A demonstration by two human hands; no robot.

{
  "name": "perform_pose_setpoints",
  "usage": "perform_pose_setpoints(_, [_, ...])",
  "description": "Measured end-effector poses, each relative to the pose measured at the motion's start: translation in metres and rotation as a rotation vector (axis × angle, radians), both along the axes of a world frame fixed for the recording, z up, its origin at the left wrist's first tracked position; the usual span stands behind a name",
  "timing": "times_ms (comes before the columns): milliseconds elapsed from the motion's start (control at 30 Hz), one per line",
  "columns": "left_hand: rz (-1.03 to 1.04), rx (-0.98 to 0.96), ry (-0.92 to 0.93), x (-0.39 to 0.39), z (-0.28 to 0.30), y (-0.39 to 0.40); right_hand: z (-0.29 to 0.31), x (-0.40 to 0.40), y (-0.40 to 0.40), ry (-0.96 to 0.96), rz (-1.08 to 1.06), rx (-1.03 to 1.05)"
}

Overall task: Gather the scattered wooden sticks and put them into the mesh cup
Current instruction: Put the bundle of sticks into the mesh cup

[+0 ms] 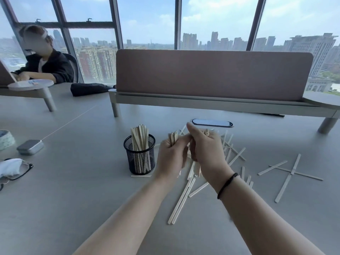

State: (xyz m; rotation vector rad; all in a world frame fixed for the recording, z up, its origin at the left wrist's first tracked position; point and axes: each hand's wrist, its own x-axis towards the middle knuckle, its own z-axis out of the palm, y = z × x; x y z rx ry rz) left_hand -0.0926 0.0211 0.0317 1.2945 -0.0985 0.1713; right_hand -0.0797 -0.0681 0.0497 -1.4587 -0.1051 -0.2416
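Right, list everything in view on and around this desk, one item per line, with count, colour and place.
mesh cup: one, black, desk centre, upright, already holding many pale sticks
scattered wooden sticks: many, pale wood, flat on the desk right of the cup
desk: one, grey
partition panel: one, dusty pink, far side of the desk on a grey riser shelf
metal tin: one, silver, left
tape roll: one, pale, far left edge
glasses: one pair, black, left, beside a white cloth
dark bundle: one, black, back left
seated person: one, dark jacket, back left
left hand: grip closed on a bundle of sticks
right hand: closed around sticks, black wristband
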Motion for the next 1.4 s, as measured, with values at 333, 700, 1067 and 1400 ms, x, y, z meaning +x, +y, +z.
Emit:
perform_pose_setpoints(333, [0.406,0.075,-0.020,0.044,0.070,0.101,0.068,0.026,0.088,-0.035,0.174,0.204])
perform_pose_setpoints(700, [0.566,0.550,-0.120,0.056,0.016,0.131,0.045,0.055,0.127,0.040,0.161,0.178])
perform_pose_setpoints(1067, [0.466,0.564,-0.786,-0.003,-0.006,0.068,0.027,0.069,0.089,-0.008,0.124,0.099])
perform_pose_setpoints(1400, [-0.092,1.380,-0.260,0.016,-0.071,0.012,-0.037,0.132,-0.010,0.016,-0.125,-0.812])
